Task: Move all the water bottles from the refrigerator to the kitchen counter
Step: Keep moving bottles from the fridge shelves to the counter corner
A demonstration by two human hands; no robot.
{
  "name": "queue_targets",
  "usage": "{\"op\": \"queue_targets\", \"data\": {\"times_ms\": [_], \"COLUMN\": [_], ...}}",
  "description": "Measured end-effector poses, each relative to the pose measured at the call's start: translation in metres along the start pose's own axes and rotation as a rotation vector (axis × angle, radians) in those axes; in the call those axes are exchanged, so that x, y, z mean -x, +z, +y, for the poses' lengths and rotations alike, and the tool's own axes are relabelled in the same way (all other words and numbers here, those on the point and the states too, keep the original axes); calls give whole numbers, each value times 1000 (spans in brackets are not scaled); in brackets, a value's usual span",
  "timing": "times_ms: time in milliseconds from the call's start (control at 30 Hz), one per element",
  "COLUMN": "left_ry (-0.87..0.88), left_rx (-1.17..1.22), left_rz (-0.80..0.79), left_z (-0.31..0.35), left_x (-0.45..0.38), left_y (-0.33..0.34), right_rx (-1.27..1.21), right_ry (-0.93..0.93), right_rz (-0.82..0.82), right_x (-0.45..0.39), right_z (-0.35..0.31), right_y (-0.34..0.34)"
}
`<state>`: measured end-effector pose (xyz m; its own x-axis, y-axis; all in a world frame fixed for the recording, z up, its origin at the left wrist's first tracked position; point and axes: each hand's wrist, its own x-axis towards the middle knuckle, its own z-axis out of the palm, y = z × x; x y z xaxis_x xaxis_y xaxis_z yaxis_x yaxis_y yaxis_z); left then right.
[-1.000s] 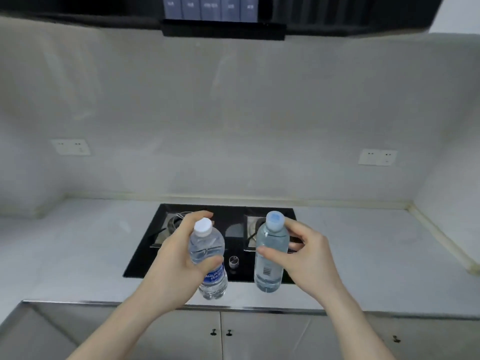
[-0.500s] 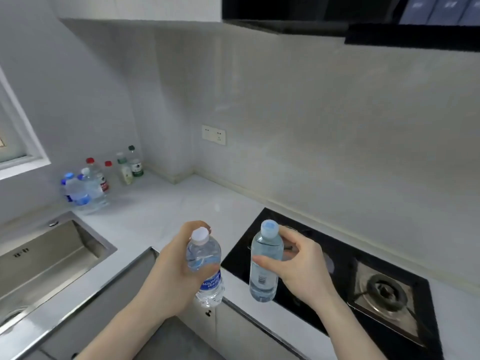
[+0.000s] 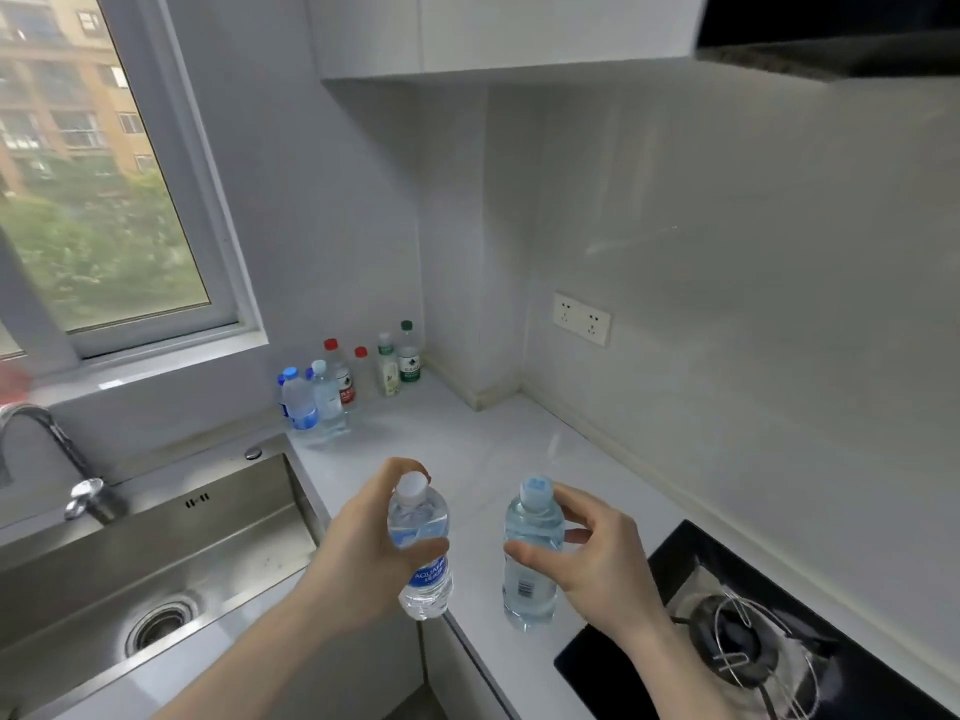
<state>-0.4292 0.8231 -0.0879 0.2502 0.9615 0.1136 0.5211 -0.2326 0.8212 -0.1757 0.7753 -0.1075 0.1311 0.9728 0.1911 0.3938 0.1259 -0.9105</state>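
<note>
Plastic water bottles (image 3: 532, 553) upright in both hands (image 3: 363, 558), one gripped each, seemingly above the counter (image 3: 467, 459) edge.

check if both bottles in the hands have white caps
No: the bottle in the left hand has a white cap, but the bottle in the right hand has a light blue cap.

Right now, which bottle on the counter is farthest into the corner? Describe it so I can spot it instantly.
Start at the window, then follow the white counter to the corner on its right. In the cluster of bottles there, it is the green-capped bottle nearest the wall, with a dark green label; its neighbours have red, blue or pale caps.
</note>
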Motion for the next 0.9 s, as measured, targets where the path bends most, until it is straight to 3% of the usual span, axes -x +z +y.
{"op": "queue_targets", "data": {"times_ms": [467,900], "left_ry": [-114,-116], "left_rx": [-52,-300], "left_rz": [73,-23], "left_z": [-81,-181], "left_x": [-131,-300], "left_y": [-36,-75], "right_rx": [31,83], "right_ry": [11,138], "right_rz": [-110,-128], "right_x": [-160,-297], "right_z": [34,63], "right_y": [72,161]}}
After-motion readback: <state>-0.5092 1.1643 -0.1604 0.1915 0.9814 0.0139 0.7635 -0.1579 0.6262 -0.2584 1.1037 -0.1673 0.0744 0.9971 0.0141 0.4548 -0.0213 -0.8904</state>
